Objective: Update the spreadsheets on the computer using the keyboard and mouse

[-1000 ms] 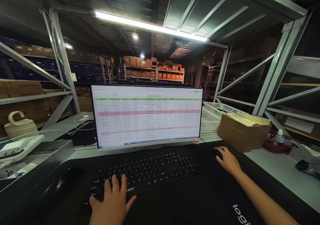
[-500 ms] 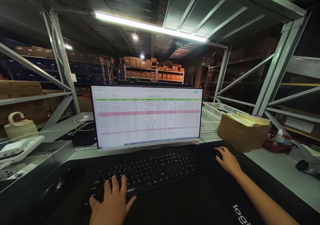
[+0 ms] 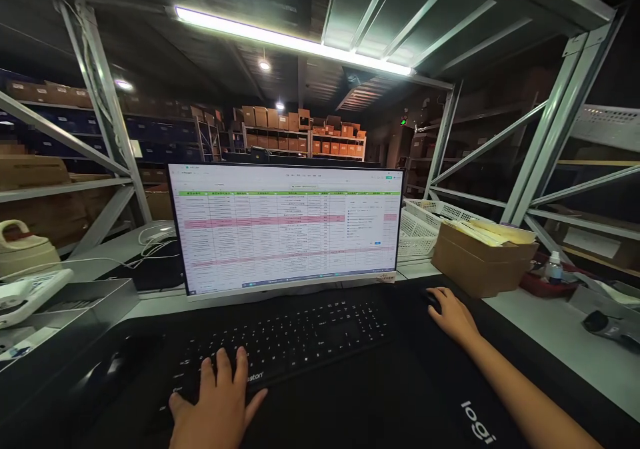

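Observation:
My left hand (image 3: pixel 216 396) rests with spread fingers on the lower left keys of a black keyboard (image 3: pixel 300 342). My right hand (image 3: pixel 453 317) is curved over a dark computer mouse (image 3: pixel 429 296), most of which the fingers and the dim light hide. Both lie on a large black desk mat (image 3: pixel 370 402) with white lettering at lower right. Behind the keyboard stands a monitor (image 3: pixel 265 242) showing a spreadsheet with a green header row, pink rows and a small pop-up panel at its right side.
Right of the monitor are white perforated baskets (image 3: pixel 420 232), a cardboard box (image 3: pixel 480 262) of papers, and a spray bottle (image 3: pixel 553 269). A grey metal tray (image 3: pixel 100 316) borders the mat at left, near a cream jug (image 3: pixel 30 256). Metal shelf posts (image 3: pixel 563 129) frame the desk.
A pop-up panel has appeared over the right part of the spreadsheet. The view has shifted slightly; both hands keep their places on the keyboard and mouse.

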The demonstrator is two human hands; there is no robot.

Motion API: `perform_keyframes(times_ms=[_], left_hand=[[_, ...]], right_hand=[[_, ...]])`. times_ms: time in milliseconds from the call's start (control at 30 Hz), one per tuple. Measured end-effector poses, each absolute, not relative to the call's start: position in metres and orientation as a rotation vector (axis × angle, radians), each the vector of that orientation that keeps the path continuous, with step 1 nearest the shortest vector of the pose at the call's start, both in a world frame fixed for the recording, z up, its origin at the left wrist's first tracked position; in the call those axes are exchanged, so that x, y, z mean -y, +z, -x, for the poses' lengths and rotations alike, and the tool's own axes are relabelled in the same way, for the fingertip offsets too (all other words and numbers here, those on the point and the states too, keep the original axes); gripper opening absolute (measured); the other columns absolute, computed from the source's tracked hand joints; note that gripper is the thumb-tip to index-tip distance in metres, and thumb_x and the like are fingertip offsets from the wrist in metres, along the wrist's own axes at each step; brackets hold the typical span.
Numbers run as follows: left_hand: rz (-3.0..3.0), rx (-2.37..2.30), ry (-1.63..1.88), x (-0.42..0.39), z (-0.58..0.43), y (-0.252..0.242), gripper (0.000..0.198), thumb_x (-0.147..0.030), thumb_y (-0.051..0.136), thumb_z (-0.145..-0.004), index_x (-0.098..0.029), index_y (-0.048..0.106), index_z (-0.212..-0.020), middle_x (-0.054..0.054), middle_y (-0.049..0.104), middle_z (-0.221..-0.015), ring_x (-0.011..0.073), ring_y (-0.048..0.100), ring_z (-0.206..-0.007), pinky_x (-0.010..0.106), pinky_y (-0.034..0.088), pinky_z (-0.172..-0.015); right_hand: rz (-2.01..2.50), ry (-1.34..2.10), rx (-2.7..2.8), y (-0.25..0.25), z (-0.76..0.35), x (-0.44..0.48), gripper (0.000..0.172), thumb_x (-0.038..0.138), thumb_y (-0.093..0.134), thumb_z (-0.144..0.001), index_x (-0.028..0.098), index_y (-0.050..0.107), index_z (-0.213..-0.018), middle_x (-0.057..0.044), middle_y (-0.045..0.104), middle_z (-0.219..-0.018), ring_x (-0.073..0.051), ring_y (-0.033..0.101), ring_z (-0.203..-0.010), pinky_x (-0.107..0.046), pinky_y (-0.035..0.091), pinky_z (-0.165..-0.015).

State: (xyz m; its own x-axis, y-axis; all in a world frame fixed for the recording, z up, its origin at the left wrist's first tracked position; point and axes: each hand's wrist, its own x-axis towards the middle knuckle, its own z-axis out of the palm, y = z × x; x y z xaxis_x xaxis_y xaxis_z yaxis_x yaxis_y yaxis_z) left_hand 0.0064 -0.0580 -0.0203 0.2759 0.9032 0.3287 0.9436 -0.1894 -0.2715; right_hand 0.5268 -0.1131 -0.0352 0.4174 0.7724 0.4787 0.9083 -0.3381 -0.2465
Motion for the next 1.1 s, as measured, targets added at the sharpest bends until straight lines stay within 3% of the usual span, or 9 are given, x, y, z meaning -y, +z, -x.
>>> perform_keyframes(times_ms=[1100], left_hand=[[2.111, 1.617, -0.082, 0.050, -0.001, -0.028, 0.060, -0.036, 0.028, -0.096, -0.007, 0.044, -0.145, 0.031, 0.045, -0.148, 0.0447, 0.045, -0.135, 0.072, 0.045, -0.090]], right_hand=[[2.371, -0.370, 1.294, -0.014, -0.509, 0.121, 0.050, 0.031, 0.051, -0.081, 0.026, 0.057, -0.131, -0.007, 0.060, -0.131, -0.024, 0.061, -0.113, -0.038, 0.044, -0.095]])
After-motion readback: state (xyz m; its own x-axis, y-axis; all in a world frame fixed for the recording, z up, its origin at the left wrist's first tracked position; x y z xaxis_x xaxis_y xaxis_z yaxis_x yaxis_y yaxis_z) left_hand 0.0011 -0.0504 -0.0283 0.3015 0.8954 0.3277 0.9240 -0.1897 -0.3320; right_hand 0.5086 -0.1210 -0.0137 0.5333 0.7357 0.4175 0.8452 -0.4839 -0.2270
